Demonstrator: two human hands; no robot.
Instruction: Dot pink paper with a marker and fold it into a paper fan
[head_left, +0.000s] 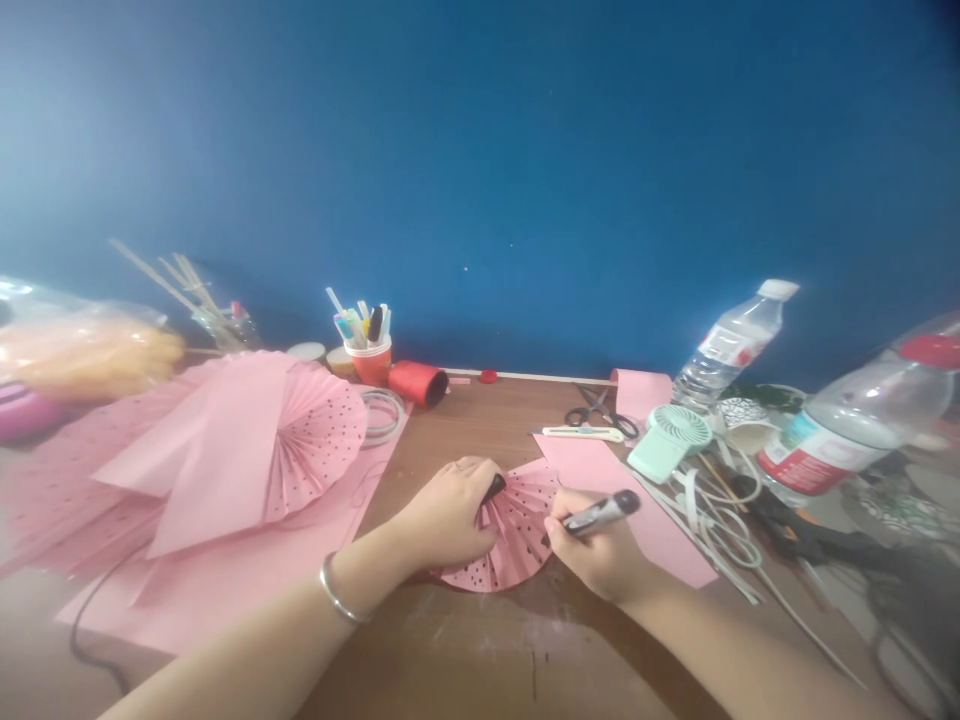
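Note:
On the table in front of me lies a round pink pleated paper fan (517, 540) dotted with black spots. My left hand (454, 510), with a silver bangle at its wrist, rests on the fan's left side. Its fingers are closed, and a black marker cap (493, 488) pokes out between them. A marker pen (601, 514) is gripped in my right hand (596, 550), its dark end pointing up and right. The writing tip is hidden behind my fingers, close to the fan's right edge.
Larger pink paper fans (322, 430) and sheets lie at left. A red spool (417, 383) and a cup of pens (369, 360) stand behind. Scissors (592, 405), a utility knife (581, 433), a mint handheld fan (670, 440), cables and bottles (840, 430) are at right.

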